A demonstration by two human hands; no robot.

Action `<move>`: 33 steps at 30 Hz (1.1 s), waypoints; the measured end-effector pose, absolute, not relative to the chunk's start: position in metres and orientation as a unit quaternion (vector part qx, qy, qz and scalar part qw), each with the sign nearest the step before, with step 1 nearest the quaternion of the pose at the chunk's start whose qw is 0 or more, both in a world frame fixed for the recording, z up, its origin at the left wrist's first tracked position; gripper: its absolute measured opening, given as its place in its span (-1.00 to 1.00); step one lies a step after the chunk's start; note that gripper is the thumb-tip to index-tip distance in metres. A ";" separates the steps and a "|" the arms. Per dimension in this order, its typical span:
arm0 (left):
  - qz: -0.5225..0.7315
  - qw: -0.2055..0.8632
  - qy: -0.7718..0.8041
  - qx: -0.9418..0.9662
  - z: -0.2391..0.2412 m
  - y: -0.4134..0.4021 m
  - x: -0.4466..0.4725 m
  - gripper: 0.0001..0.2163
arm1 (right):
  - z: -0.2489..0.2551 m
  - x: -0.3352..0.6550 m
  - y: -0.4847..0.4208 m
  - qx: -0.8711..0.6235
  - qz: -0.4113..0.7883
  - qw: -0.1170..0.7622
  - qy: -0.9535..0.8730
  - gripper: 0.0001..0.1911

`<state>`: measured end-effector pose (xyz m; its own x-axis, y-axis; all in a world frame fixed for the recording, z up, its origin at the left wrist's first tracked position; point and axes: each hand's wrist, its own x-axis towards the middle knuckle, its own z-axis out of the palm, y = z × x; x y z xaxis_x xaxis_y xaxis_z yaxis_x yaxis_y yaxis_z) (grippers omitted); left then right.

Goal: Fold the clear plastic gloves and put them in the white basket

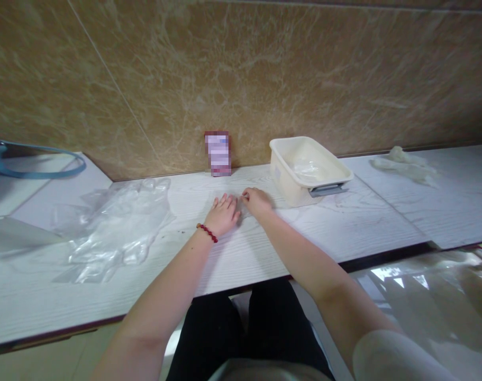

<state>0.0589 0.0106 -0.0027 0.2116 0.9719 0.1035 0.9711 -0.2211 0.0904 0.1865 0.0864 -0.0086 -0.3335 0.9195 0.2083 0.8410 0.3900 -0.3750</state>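
Observation:
My left hand (pixel 224 216) lies palm down on the white wood-grain table (pixel 312 233), with its fingers stretched out and apart and a red bead bracelet (pixel 207 232) at the wrist. Close to its right, my right hand (pixel 257 202) is closed, thumb and fingertips pinched together. A faint see-through patch shows between the two hands, but I cannot make out what it is or what the pinch holds. Just beyond the right hand stands a cream plastic bin (pixel 290 185) with a grey handle, some clear plastic inside it.
Clear plastic bags (pixel 124 222) are spread in a pile on the left. A small blurred purple-and-white card (pixel 219 153) leans against the brown marbled wall (pixel 241 79). Crumpled translucent material (pixel 403 164) lies far right; a blue strap-like loop (pixel 42 172) is at far left.

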 end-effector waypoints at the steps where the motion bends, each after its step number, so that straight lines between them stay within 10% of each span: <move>1: 0.065 0.003 0.626 0.777 -0.003 0.010 0.060 -0.54 | -0.007 0.187 0.086 -0.539 0.096 0.199 -0.812 -0.83; 8: 0.050 -0.023 0.626 0.778 -0.006 0.005 0.063 -0.54 | 0.014 0.181 0.060 -0.426 0.108 0.266 -0.858 -0.73; 33: 0.012 0.115 0.700 0.705 0.001 -0.006 0.028 -0.29 | -0.005 0.193 0.066 -0.481 0.122 0.047 -0.867 -0.39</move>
